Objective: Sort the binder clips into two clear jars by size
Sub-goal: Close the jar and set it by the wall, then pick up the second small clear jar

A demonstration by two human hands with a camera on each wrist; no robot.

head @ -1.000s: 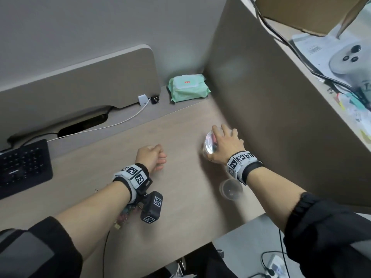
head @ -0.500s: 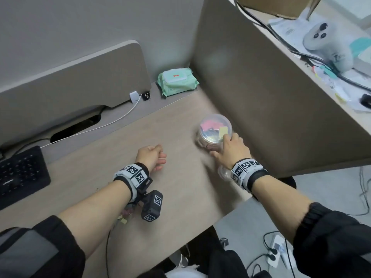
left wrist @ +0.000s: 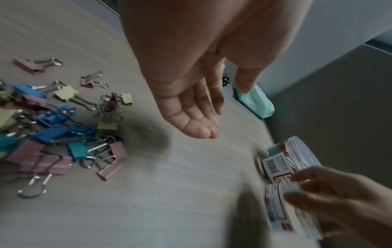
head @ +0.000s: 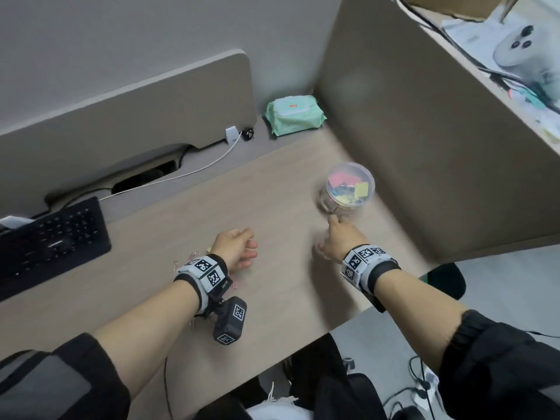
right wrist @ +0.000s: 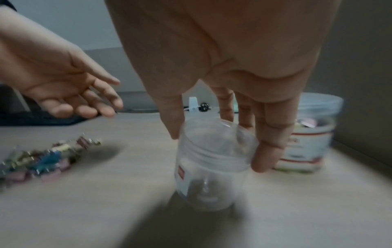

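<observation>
Head cam first: right hand [head: 339,242] reaches toward the far-right side of the pale wood tabletop [head: 188,225], just short of the wide clear plastic jar with coloured clips inside [head: 348,189]; whatever it holds is blurred here. Left hand [head: 238,248] rests mid-desk, well apart, so the right one is clearly closer to the jars.

Left wrist cam: left fingers [left wrist: 197,117] hang relaxed, holding nothing, with the loose pile of pastel binder clips [left wrist: 57,124] off to their left.

Right wrist cam: right fingers [right wrist: 267,134] curl round the rim of the small empty clear jar [right wrist: 212,166], upright, axis vertical, right below the palm. Grey partition panels box in the desk.
</observation>
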